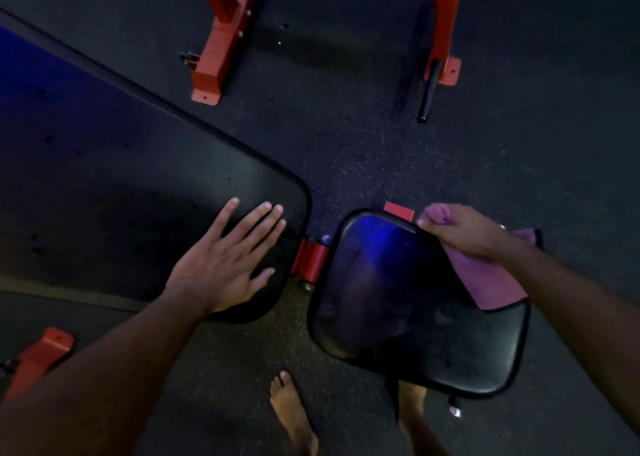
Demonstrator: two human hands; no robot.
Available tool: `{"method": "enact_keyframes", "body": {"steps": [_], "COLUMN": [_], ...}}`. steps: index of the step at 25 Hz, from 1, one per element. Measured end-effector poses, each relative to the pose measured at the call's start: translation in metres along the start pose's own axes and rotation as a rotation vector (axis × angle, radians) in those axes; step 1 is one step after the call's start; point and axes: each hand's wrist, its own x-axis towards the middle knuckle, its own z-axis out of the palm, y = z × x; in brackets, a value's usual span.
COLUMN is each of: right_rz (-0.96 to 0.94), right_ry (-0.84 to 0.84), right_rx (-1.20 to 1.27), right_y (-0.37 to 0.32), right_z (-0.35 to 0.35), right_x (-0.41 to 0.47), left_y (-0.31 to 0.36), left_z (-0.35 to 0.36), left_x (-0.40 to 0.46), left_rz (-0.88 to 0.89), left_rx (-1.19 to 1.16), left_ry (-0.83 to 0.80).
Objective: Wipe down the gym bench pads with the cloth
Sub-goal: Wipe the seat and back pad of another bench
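Bench pads numbered two: long back pad under the flat, spread left hand; seat pad beneath one purple cloth, bunched in the right hand.

Back pad left, seat pad right, hinge bracket between; cloth on seat pad's right edge.

Dim, blue glare, soft wide-angle edges

floor: dark speckled rubber | my bare feet just below the seat pad | red frame feet beyond it
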Motion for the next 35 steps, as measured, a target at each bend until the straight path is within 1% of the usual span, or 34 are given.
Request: {"method": "enact_keyframes", "body": {"steps": [2,4,6,8,9,10,11,13,15,16,18,21,25,28,30,33,35], "right_rz": [-0.030,-0.084,-0.161,-0.216,-0.229,-0.229,-0.220,-0.164,-0.068,-0.033,-0.048,-0.162,-0.496,-0.659,-0.718,-0.821,-0.869], "right_ry": [-0.015,-0.031,-0.079,-0.158,-0.185,-0.182,-0.153,-0.082,-0.041,-0.037,-0.036,-0.034,-0.053,-0.133,-0.199,-0.303,-0.433], "right_rx": [0.046,0.035,-0.091,-0.323,-0.396,-0.405,-0.361,-0.159,-0.026,-0.020,-0.100,-0.320,-0.674,-0.937,-0.967,-0.976,-1.059], "right_y": [-0.033,-0.074,-0.115,-0.145,-0.148,-0.144,-0.135,-0.105,-0.084,-0.082,-0.090,-0.121,-0.130,-0.138,-0.148,-0.158,-0.166], "right_z": [0.005,0.012,0.022,0.031,0.034,0.033,0.029,0.018,0.010,0.009,0.016,0.036,0.043,0.048,0.072,0.145,0.187], "right_x": [0.021,0.043,0.063,0.074,0.076,0.076,0.073,0.061,0.047,0.045,0.055,0.071,0.065,0.056,0.035,-0.020,-0.047], "left_y": [-0.001,-0.003,-0.001,-0.002,-0.002,-0.002,-0.002,-0.001,0.000,0.001,0.001,0.001,0.001,-0.001,0.000,0.000,0.000], "left_z": [0.002,0.005,0.005,0.004,0.002,0.002,0.004,0.006,0.008,0.009,0.010,0.012,0.006,0.008,0.007,0.006,0.005], "left_x": [0.000,0.001,0.000,0.001,0.001,0.001,0.001,0.000,0.000,0.000,0.001,0.000,0.002,0.001,0.000,0.000,0.001], "left_rz": [-0.002,0.005,0.003,0.002,0.008,0.015,0.018,0.008,-0.002,-0.002,0.001,-0.006,-0.002,-0.001,0.003,0.001,-0.003], "left_rx": [-0.004,-0.023,-0.023,-0.024,-0.024,-0.030,-0.037,-0.037,-0.040,-0.039,-0.055,-0.060,-0.059,-0.042,-0.040,-0.038,-0.042], "left_ry": [0.028,0.032,0.047,0.048,0.044,0.047,0.056,0.075,0.085,0.084,0.098,0.118,0.097,0.109,0.109,0.101,0.097]}}
